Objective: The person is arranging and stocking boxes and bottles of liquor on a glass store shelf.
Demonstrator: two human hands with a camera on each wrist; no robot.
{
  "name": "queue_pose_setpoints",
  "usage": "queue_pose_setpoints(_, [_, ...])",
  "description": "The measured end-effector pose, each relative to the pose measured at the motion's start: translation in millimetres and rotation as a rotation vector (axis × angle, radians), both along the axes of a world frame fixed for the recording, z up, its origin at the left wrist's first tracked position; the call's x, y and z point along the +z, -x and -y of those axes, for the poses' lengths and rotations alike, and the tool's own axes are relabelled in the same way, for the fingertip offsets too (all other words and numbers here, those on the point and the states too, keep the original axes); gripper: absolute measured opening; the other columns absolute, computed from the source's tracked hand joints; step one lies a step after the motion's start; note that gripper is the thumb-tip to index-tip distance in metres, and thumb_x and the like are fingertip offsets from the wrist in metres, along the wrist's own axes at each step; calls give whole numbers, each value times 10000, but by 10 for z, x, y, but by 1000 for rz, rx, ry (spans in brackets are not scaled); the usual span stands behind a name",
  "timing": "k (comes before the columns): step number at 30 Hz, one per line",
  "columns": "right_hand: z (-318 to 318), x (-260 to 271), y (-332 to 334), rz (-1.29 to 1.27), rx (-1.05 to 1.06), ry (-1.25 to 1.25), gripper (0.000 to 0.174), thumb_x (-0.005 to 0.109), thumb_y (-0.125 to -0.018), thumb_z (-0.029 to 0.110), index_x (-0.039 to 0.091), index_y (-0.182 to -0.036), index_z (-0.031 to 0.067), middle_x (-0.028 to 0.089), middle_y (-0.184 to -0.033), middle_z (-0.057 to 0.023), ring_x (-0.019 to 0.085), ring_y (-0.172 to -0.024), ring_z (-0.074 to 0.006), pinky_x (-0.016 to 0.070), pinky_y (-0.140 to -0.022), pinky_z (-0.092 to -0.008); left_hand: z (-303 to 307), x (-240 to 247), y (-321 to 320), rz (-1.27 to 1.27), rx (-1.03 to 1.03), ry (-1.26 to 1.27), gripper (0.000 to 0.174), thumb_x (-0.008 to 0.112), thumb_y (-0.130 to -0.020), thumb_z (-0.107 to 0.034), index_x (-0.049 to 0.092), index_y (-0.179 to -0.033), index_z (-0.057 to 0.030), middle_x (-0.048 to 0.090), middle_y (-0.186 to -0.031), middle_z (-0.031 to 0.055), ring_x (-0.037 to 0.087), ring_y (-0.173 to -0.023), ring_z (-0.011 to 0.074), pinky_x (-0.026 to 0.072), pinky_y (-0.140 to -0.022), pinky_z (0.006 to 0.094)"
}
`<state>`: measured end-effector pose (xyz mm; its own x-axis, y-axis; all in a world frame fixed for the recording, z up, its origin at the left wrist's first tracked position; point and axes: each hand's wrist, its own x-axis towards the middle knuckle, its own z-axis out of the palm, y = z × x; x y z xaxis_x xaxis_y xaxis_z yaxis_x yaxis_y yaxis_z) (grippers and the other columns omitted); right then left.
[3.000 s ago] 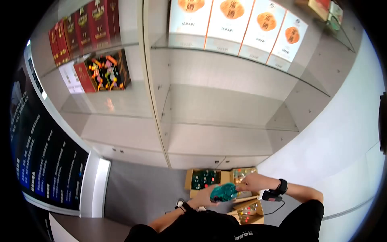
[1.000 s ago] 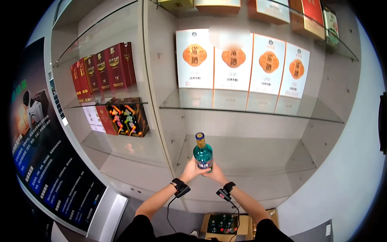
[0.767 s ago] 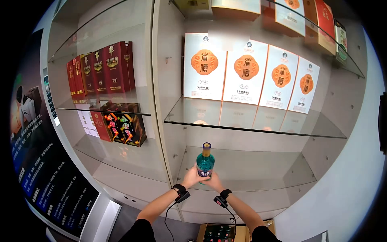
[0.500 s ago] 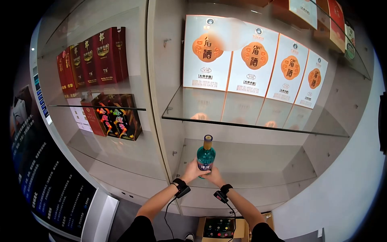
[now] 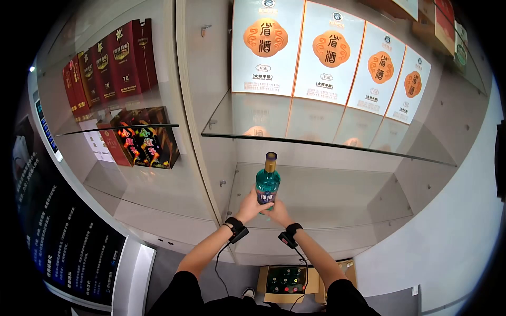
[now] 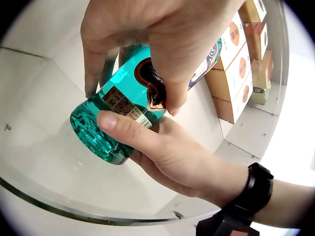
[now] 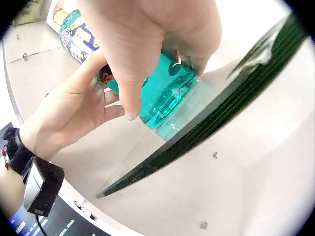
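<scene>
Fingers of the left hand [image 5: 251,207] and right hand [image 5: 278,213] grip an upright teal bottle [image 5: 268,183]; white boxes [image 5: 266,63] stand on the shelf [image 5: 220,120] above them.

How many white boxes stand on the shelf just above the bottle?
4, side by side: leftmost box, second box, third box, rightmost box. Others may be hidden behind.

Overhead head view, close wrist views
</scene>
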<state>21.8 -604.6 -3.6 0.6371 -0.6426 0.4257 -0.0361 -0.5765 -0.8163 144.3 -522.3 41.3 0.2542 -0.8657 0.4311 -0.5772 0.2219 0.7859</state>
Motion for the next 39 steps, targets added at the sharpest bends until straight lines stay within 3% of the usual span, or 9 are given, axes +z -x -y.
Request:
queue_pose_setpoints(6, [209,-212,-88,-120,40,-6,777,793,-583,218,342,-1172,-13,555,-1052,-196,567,-964,-312,460,-799,-372,-163,386,190,100,113,-54,744,722,-674,-355,327,-1178,23,488,-1087,202,510,-994,387,450,-788,400])
queue_pose_setpoints(8, [198,-187,-93,-159,21,53,780,793,-584,236,346,-1167,-25,542,-1060,-211,561,-972,-316,458,-805,-373,-312,787,334,260,311,207,692,700,-694,-304,329,-1177,23,430,-1113,196,465,-1016,397,425,-809,416])
queue_pose_setpoints(18, [21,38,3,18,-29,253,490,584,-742,174,405,-1165,4,528,-1054,-219,533,-923,-382,453,-744,-418,-439,843,667,1024,200,219,461,608,-695,-177,480,-1127,-80,428,-1220,63,359,-1187,244,352,-916,379])
queue_pose_setpoints(22, [17,84,-95,25,-145,78,424,574,-753,193,449,-1118,17,544,-1020,-208,539,-902,-378,452,-735,-423,-319,642,575,1034,271,165,512,606,-683,-161,461,-1164,-59,414,-1251,73,336,-1211,242,345,-938,375])
queue_pose_setpoints(25, [284,-184,-444,79,-98,386,364,553,-777,226,469,-1065,18,558,-986,-205,555,-865,-375,459,-705,-421,-278,594,515,975,288,136,532,597,-684,-148,446,-1182,-41,409,-1258,84,321,-1228,247,341,-953,381])
queue_pose_setpoints(27, [629,-714,-934,257,-116,88,326,522,-808,251,474,-1036,23,584,-938,-191,568,-836,-375,465,-676,-419,-223,571,435,964,307,97,551,589,-690,-143,426,-1207,-43,399,-1270,99,305,-1243,253,333,-965,400])
queue_pose_setpoints(31, [353,249,-686,-127,-74,179,341,504,-827,262,457,-1020,-14,597,-879,-204,580,-797,-387,474,-656,-412,-117,530,193,972,343,90,556,579,-702,-143,408,-1219,-34,372,-1296,126,291,-1249,281,316,-981,428])
queue_pose_setpoints(33, [442,221,-869,-121,-166,-132,376,536,-813,270,436,-978,-53,591,-831,-244,583,-789,-398,481,-654,-417,-151,554,121,832,321,19,556,571,-717,-134,391,-1231,-23,341,-1319,150,263,-1262,309,294,-995,457])
queue_pose_setpoints(39, [873,-18,-1382,-158,-127,-92,547,762,-636,217,391,-937,-49,576,-826,-285,580,-799,-413,486,-655,-428,-496,519,45,420,156,-33,514,529,-764,-67,358,-1242,11,302,-1341,189,261,-1258,366,295,-1008,410])
